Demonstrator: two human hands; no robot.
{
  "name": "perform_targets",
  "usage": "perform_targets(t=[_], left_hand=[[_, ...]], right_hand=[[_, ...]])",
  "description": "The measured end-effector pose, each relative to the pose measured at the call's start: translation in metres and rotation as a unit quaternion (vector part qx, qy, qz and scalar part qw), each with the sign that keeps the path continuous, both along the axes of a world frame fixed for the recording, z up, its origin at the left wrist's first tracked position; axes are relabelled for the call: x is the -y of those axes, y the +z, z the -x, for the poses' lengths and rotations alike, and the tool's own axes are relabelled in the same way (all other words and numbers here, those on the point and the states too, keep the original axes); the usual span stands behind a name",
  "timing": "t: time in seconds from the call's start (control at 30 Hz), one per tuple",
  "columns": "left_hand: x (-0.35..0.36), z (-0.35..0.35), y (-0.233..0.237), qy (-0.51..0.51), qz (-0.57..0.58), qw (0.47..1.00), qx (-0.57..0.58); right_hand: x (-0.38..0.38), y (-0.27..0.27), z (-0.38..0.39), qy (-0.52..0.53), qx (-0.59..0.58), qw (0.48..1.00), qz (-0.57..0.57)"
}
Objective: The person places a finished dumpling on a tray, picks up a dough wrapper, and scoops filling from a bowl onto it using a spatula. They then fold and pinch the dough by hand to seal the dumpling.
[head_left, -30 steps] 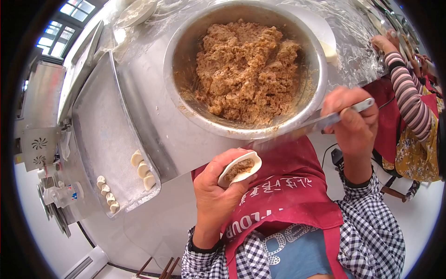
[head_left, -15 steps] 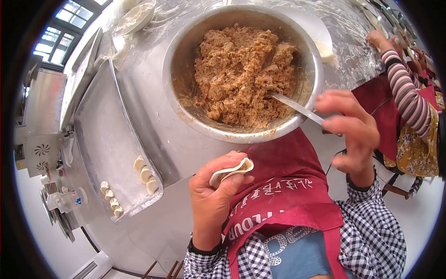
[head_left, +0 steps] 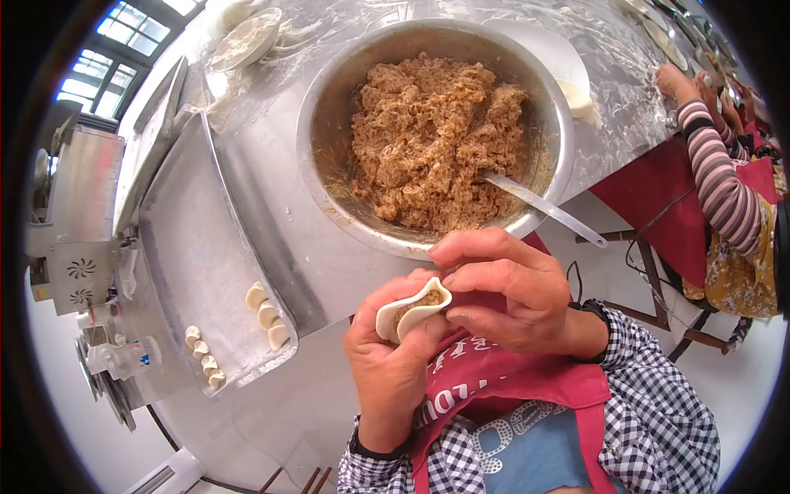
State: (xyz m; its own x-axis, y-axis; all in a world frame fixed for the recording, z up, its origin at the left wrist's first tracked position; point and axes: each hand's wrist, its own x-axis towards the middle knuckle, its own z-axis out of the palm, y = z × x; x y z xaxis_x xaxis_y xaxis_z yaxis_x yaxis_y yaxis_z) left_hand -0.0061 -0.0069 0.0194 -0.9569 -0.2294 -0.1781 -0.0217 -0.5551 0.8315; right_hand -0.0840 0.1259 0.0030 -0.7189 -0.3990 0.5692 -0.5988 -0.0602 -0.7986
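My left hand [head_left: 383,358] is closed round a half-folded dumpling [head_left: 397,316], its pale wrapper cupped upward with brown filling showing between the two edges. From the right, my right hand [head_left: 522,300] has its thumb and fingers at the wrapper's near end, pinching the edge. Just beyond both hands stands a large steel bowl [head_left: 309,111] of brown minced filling [head_left: 432,140]. A spoon [head_left: 555,212] is stuck in that filling, its flat handle resting over the bowl's right rim.
To the left lies a metal tray [head_left: 193,214] with several shaped dumplings [head_left: 267,314] in two rows. A white dish [head_left: 539,45] with dough sits behind the bowl. Flour covers the far tabletop. At the right, a co-worker's hand [head_left: 676,84] and striped sleeve [head_left: 724,173] reach over the table.
My right hand has let go of the spoon or moved away from beside its handle, coming down and left to the dumpling. My left hand still holds the dumpling. The view has shifted slightly.
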Motion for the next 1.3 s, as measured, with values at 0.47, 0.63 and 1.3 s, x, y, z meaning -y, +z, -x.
perform_targets(t=[0.47, 0.63, 1.3], left_hand=[[-0.009, 0.000, -0.010, 0.049, 0.177, 0.983, 0.015], [-0.006, -0.003, -0.011, 0.035, 0.217, 0.975, 0.038], [-0.007, 0.001, -0.007, 0.008, 0.087, 0.995, 0.050]], right_hand=[[0.006, -0.002, -0.001, -0.019, -0.073, 0.997, -0.022], [0.005, 0.002, 0.003, -0.014, -0.125, 0.991, -0.042], [0.009, -0.006, 0.005, 0.002, -0.043, 0.999, -0.003]])
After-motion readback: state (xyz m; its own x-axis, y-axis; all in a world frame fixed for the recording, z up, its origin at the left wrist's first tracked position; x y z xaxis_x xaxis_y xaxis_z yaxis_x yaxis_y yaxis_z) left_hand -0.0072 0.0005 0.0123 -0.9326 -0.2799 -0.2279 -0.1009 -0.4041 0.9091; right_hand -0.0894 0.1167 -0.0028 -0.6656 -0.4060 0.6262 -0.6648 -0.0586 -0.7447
